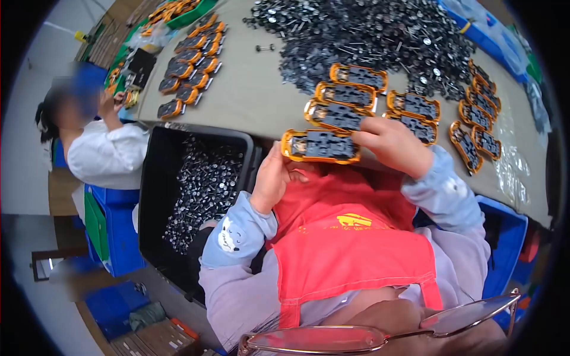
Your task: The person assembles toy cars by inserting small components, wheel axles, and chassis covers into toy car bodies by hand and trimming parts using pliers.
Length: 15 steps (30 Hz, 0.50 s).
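An orange toy car body with a dark grey underside (pixel 321 146) faces up at the table's front edge. Around its left end are the closed fingers of my left hand (pixel 274 178). My right hand (pixel 393 144) is closed at the car's right end, fingertips pinched near its upper corner; whether they hold a small part is hidden. Just behind lie more upturned orange cars (pixel 337 115) in a column, with others (pixel 414 105) to the right and a further group (pixel 475 113) near the right side.
A heap of black wheels and axles (pixel 368 35) covers the back of the table (pixel 255 89). Rows of orange cars (pixel 189 65) stand at the left. A black bin of wheel parts (pixel 246 142) is beside my left arm. A co-worker (pixel 107 148) sits at far left.
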Each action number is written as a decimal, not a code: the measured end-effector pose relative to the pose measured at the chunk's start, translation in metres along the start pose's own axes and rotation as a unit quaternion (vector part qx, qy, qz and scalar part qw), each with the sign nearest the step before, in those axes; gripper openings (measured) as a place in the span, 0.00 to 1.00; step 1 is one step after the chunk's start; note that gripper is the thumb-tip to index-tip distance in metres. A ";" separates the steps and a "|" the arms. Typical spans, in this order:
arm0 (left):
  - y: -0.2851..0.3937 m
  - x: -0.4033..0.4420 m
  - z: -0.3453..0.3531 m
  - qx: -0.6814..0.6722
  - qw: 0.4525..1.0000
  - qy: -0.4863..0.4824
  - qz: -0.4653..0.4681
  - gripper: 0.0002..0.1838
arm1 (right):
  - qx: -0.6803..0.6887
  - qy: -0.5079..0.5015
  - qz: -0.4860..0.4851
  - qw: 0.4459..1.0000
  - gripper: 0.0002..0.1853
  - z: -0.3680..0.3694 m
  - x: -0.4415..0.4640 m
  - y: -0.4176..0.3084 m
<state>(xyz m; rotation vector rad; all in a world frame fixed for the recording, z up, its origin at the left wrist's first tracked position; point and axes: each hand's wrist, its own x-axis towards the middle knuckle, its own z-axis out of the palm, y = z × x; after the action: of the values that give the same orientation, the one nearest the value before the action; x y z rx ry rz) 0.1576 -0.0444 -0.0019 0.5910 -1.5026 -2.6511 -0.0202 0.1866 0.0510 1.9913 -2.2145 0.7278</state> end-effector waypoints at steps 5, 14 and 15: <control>0.030 0.012 -0.044 0.012 0.999 0.040 0.002 0.28 | 0.004 0.050 -0.012 0.999 0.09 0.065 0.051 0.016; 0.048 0.062 -0.059 0.089 0.992 0.039 -0.086 0.21 | 0.011 0.141 0.088 0.986 0.20 0.084 0.050 0.040; 0.050 0.064 -0.057 0.088 0.991 0.038 -0.089 0.19 | 0.022 0.147 0.092 0.985 0.21 0.085 0.042 0.045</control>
<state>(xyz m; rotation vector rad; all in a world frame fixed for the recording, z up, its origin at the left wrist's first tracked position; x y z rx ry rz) 0.1099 -0.1317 -0.0066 0.8674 -1.7509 -2.6009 -0.0485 0.1165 -0.0224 1.5852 -2.2363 1.0250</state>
